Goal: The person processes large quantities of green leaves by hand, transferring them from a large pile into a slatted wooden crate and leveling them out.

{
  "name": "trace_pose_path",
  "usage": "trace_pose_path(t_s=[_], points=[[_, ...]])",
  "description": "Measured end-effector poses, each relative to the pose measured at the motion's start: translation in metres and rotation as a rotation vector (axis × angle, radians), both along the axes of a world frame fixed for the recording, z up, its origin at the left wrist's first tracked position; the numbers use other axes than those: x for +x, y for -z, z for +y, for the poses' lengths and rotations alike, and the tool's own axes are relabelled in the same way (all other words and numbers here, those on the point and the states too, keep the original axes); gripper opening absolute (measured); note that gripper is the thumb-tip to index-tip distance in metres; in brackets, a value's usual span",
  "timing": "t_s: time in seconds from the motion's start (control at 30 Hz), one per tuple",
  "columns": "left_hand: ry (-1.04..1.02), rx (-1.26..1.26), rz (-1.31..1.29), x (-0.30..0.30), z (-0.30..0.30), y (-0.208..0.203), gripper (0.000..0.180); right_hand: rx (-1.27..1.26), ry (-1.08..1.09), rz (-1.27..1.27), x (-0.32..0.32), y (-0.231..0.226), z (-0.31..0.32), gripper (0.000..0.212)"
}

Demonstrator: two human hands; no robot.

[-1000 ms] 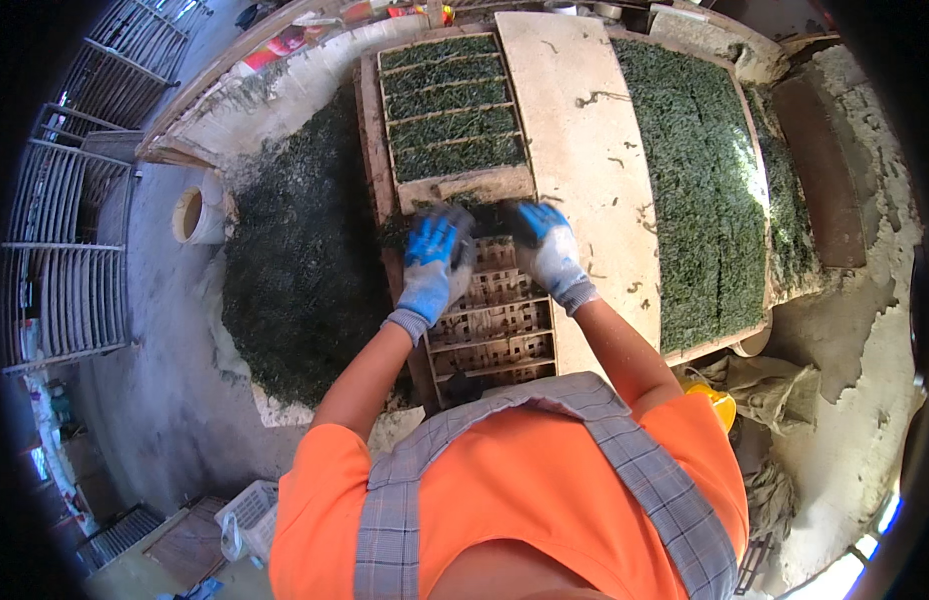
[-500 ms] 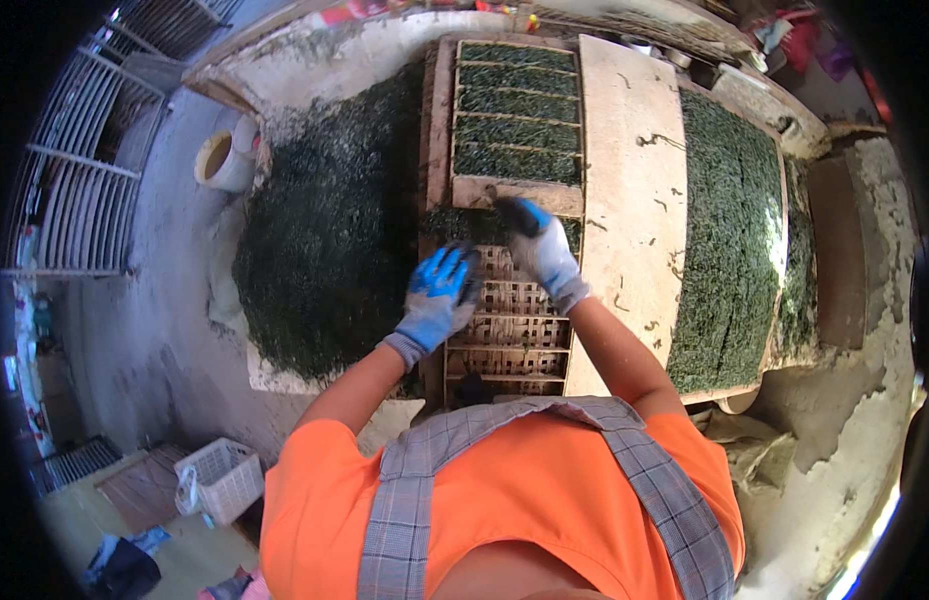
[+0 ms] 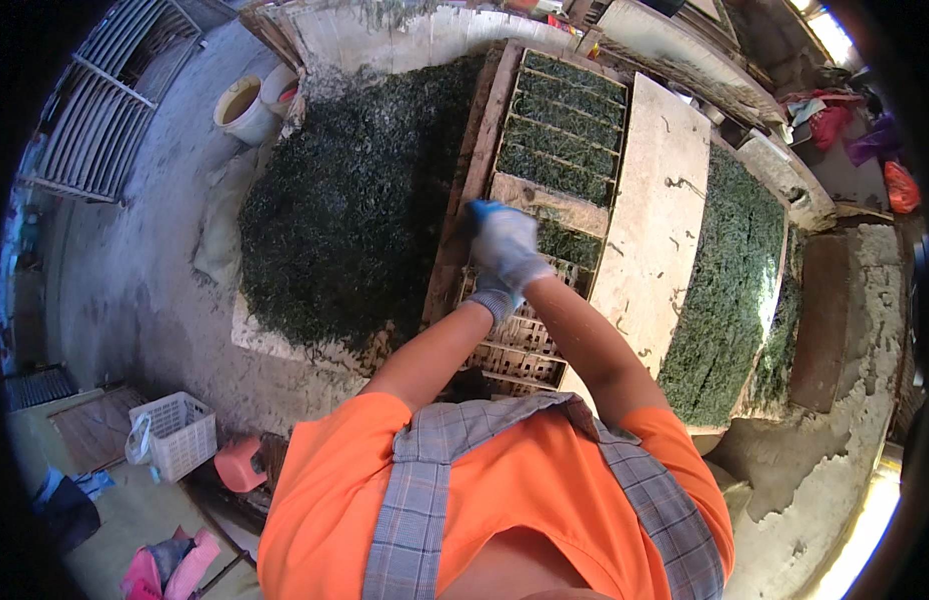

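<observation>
My right hand (image 3: 505, 243), in a pale glove with blue fingers, is bent over the left side of the slatted wooden frame (image 3: 555, 200). Its fingers are smeared and point toward the pile of dark, shredded green plant matter (image 3: 355, 210). Most of my left hand (image 3: 497, 298) lies hidden beneath the right one; the grey cuff shows. Whether either hand holds anything cannot be made out. The frame's far sections are packed with green shreds (image 3: 560, 125), and a partly filled section (image 3: 570, 243) lies nearer. Closest to me, a woven lattice (image 3: 520, 340) shows through the slats.
A pale board (image 3: 655, 200) lies right of the frame, with a broad green layer (image 3: 720, 280) beyond it. Slatted racks (image 3: 110, 110) and a bucket (image 3: 243, 110) stand far left. At lower left are a white crate (image 3: 177, 435) and a red container (image 3: 242, 463).
My hands were apart over the frame; now the right has swung left and covers the left, which has shifted right. The whole view has turned and shifted a little.
</observation>
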State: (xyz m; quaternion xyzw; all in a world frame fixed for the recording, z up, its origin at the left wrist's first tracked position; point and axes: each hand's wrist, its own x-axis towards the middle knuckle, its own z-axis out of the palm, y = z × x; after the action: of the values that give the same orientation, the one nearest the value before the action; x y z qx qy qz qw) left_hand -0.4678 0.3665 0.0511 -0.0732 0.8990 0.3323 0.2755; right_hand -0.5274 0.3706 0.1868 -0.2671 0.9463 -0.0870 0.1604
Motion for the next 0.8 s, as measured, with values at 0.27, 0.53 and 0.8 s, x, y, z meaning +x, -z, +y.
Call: trace_pose_path(t_s=[0.27, 0.53, 0.8], points=[[0.191, -0.616, -0.025, -0.012, -0.005, -0.101, 0.066, -0.74, 0.482, -0.196, -0.021, 0.025, 0.142, 0.033], [-0.211, -0.037, 0.084, 0.003, -0.059, -0.177, 0.051, -1.056, 0.46, -0.802, -0.03, 0.008, 0.128, 0.031], [-0.043, -0.591, 0.395, -0.014, -0.073, -0.084, 0.064, -1.117, 0.557, -0.481, -0.038, -0.003, 0.093, 0.024]])
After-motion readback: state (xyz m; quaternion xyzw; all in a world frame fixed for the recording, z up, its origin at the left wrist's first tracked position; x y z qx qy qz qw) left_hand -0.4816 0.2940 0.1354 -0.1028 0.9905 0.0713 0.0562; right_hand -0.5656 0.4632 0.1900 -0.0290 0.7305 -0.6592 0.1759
